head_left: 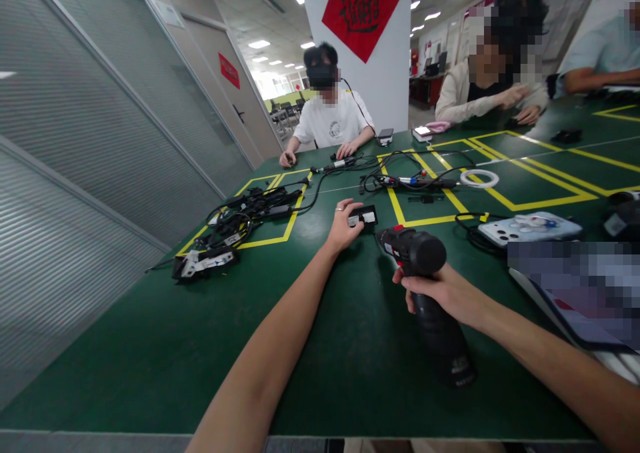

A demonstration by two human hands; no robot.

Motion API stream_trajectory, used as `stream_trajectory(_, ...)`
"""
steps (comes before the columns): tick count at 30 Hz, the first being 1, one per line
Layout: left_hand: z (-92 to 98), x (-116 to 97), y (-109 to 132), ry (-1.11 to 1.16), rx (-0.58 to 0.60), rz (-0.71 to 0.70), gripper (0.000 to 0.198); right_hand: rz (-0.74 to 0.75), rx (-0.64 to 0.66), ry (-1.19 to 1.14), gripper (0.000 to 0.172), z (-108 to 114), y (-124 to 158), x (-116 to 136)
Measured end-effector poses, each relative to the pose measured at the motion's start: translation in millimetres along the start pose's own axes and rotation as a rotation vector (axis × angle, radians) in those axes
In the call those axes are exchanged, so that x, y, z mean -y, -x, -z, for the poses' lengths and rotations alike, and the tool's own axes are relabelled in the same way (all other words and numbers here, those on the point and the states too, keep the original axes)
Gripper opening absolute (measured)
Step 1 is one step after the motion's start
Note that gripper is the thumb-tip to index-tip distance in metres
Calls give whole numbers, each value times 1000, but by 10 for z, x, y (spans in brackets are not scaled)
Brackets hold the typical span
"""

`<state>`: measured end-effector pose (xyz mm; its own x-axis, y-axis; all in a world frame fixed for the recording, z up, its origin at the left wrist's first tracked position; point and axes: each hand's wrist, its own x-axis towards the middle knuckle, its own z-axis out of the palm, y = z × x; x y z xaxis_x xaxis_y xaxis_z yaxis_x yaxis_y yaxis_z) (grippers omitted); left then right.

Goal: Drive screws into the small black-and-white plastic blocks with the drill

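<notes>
My right hand [440,293] is wrapped round the grip of a black cordless drill [425,253] with small red parts. Its nose points away from me and left, toward a small flat black box [370,214] with a white label or insert. My left hand [346,225] has its fingers curled over the left end of that box on the green table. The tip of the drill lies close to the box's near right side; whether the two touch I cannot tell.
Tangled black cables [250,213] lie to the left, more cables and a pen-like tool [415,182] ahead. A phone [533,228] and a tablet-like screen [575,293] rest at right. Across the table [150,346] sit a person in white [333,123] and others.
</notes>
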<state>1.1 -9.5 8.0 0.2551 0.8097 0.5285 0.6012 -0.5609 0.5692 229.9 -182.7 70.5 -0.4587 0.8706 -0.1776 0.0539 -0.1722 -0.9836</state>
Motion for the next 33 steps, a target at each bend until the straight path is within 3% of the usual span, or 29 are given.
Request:
stream_trajectory(6, 16, -63, 49, -315, 28, -179, 55, 58, -32, 144, 37, -94, 38, 24)
stream_trajectory(12, 57, -52, 44, -454, 39, -296, 47, 197, -281, 501, 83, -187, 74, -45)
stream_trajectory(14, 60, -52, 45, -458, 40, -310, 45, 179, -322, 655, 88, -233, 73, -68)
stream_trajectory(22, 55, -52, 65, -446, 15, -311, 41, 54, -365, 1140, 84, -484, -27, -181)
stream_trajectory(27, 38, -75, 76, -419, -44, -309, 40, 33, -301, 1261, 86, -540, -52, -89)
stream_trajectory(30, 32, -112, 71, -386, -100, -327, 41, 105, -388, 1219, 70, -470, -226, 150)
stream_trajectory(33, 36, -160, 70, -347, -160, -361, 39, 330, -577, 1018, 53, -306, -651, 328)
